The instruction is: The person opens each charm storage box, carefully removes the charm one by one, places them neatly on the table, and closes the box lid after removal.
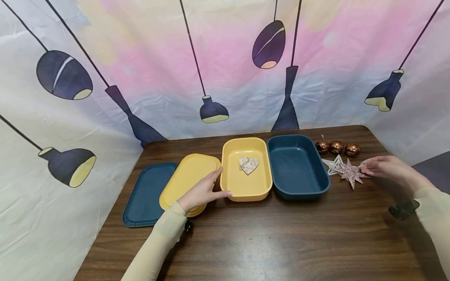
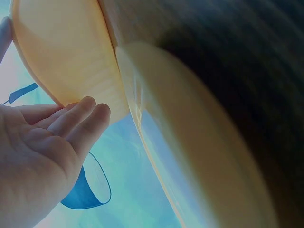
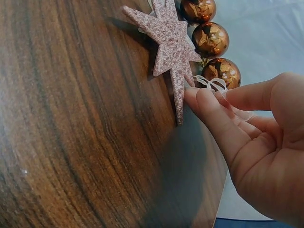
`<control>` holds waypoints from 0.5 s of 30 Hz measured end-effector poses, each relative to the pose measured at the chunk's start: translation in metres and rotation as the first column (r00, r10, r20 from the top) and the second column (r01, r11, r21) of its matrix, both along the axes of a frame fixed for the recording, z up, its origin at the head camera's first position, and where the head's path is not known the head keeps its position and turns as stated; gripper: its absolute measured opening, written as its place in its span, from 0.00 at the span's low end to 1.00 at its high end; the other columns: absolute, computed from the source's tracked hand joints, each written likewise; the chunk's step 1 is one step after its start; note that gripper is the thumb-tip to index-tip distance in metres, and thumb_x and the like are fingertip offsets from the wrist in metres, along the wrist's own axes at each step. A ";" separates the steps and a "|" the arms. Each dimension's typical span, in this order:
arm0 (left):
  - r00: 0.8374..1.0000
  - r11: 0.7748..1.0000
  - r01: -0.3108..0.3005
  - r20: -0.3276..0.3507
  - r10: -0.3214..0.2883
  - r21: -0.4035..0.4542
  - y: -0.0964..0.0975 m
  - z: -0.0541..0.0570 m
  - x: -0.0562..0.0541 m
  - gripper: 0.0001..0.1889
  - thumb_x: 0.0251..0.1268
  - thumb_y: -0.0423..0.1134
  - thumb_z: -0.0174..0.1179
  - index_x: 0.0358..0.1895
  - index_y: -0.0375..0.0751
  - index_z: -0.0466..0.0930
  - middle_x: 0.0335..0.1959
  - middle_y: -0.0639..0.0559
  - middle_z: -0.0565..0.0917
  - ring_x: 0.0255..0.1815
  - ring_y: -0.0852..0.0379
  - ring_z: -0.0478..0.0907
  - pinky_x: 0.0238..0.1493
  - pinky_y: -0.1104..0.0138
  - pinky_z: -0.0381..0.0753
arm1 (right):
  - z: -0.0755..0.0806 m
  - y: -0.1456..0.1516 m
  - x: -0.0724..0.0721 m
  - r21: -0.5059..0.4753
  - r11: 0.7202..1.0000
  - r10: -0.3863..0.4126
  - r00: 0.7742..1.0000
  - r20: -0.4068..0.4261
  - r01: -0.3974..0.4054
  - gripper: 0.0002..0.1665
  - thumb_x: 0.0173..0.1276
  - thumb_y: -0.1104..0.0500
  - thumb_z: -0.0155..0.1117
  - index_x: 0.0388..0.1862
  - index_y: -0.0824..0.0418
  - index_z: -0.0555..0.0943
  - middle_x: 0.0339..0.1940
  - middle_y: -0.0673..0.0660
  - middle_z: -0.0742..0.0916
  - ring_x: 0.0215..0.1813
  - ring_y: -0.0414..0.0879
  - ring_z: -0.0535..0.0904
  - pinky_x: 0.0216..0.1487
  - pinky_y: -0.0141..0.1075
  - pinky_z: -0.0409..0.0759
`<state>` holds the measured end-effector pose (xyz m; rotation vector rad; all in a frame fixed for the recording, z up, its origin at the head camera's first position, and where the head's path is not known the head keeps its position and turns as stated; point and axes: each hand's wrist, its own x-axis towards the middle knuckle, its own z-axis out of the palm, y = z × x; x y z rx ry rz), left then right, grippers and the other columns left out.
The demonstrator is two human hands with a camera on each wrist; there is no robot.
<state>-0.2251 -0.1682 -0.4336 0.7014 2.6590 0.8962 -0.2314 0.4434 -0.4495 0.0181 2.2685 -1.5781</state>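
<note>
A yellow container (image 1: 246, 198) holds a patterned heart ornament (image 1: 249, 165). Against its outer left wall and front corner rests my left hand (image 1: 206, 190), thumb and fingers spread fairly straight; the left wrist view shows the fingertips touching the yellow wall (image 2: 71, 52). On the far side, my right hand (image 1: 388, 168) pinches a pink glittery star ornament (image 1: 350, 174) at its right edge, near a thin white string loop (image 3: 211, 83). The exact contact is partly hidden by the fingers. Under the pink star lies a white star ornament (image 1: 332, 164).
A blue container (image 1: 300, 193) stands right beside the yellow one. Several shiny copper balls (image 1: 336, 147) sit behind the stars. Left of the containers, a yellow lid (image 1: 190, 175) overlaps a blue lid (image 1: 149, 195) on the wooden table (image 1: 267, 242). A printed cloth (image 1: 232, 70) hangs behind.
</note>
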 end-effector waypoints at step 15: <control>1.000 1.000 0.012 -0.021 -0.012 -0.003 0.000 0.000 -0.001 0.57 0.60 0.65 0.67 0.82 0.39 0.45 0.80 0.45 0.55 0.79 0.50 0.53 0.75 0.53 0.59 | 0.007 0.000 -0.001 0.043 0.999 -0.001 1.000 -0.006 0.001 0.25 0.79 0.71 0.38 0.61 0.96 0.53 0.42 0.56 0.86 0.40 0.34 0.84 0.47 0.34 0.84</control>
